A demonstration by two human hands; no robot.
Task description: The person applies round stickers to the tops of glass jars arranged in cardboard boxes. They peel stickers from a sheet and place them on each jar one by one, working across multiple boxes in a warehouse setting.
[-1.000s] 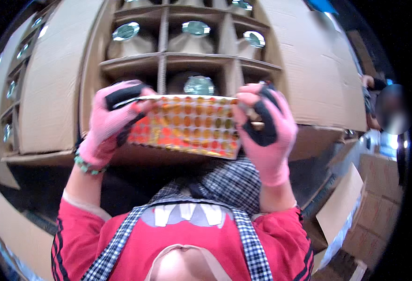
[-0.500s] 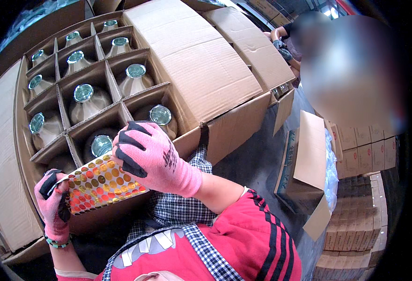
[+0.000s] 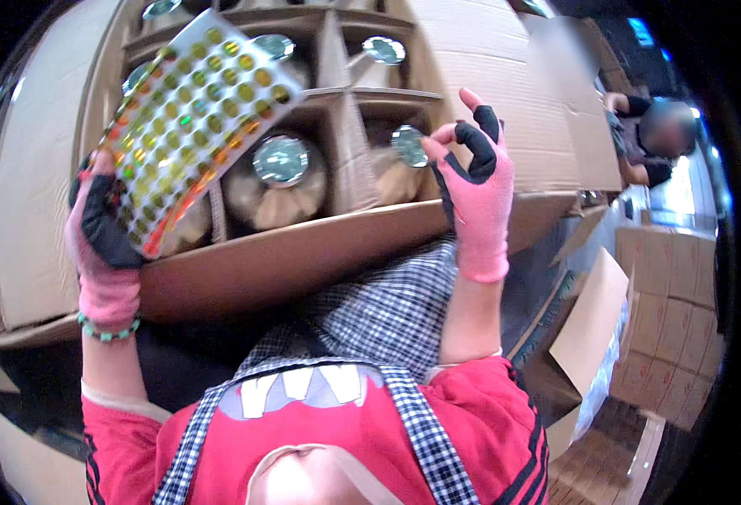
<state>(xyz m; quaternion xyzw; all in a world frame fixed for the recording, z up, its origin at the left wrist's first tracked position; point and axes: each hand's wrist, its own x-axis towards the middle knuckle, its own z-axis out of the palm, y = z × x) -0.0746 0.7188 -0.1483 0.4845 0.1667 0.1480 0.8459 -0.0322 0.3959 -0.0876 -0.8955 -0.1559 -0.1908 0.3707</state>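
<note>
My left hand (image 3: 105,227), in a pink and black glove with bare fingertips, grips the lower left edge of a sheet of round gold and orange shiny stickers (image 3: 194,126). The sheet is tilted above an open cardboard carton (image 3: 345,244). Inside the carton, clear glass vessels with round greenish tops stand in cardboard compartments; one glass vessel (image 3: 282,164) is just right of the sheet. My right hand (image 3: 476,172), gloved alike, is raised at the carton's near right, beside another glass vessel (image 3: 406,147). Its thumb and forefinger are pinched together; anything between them is too small to make out.
Cardboard flaps lie folded out left (image 3: 50,151) and right (image 3: 514,101) of the compartments. An open carton (image 3: 589,320) with clear plastic stands at the right, before stacked brown boxes (image 3: 669,311). Another person (image 3: 640,135) is at the far right.
My right hand has come off the sticker sheet and moved right. My left hand has lifted and turned the sheet over the compartments. The view has shifted too.
</note>
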